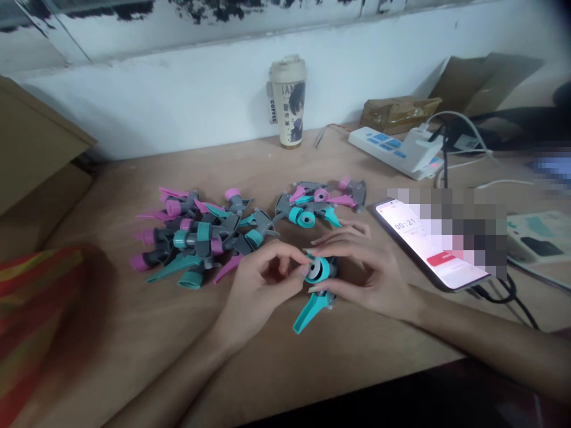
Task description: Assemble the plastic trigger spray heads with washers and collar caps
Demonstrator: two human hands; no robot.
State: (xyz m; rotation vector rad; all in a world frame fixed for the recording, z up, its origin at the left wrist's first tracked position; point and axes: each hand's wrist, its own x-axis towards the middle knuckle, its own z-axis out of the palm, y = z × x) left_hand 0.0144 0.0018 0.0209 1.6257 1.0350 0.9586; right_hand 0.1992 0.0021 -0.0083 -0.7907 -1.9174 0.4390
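Note:
My right hand [361,270] grips a teal and grey trigger sprayer head [317,285] just above the wooden table [276,356], its teal lever pointing down to the left. My left hand [263,279] pinches at the sprayer's teal collar with thumb and forefinger; whether a small part sits between them I cannot make out. A large pile of pink, teal and grey sprayer heads [200,238] lies to the left. A smaller group of the same sprayer heads [319,202] lies just beyond my hands.
A phone [428,246] with a running timer lies right of my hands, cables behind it. A power strip [392,148], a lidded cup [288,101] and a wrapped package [399,113] stand at the back. Cardboard [31,154] is at the left; striped cloth [35,315] at the near left.

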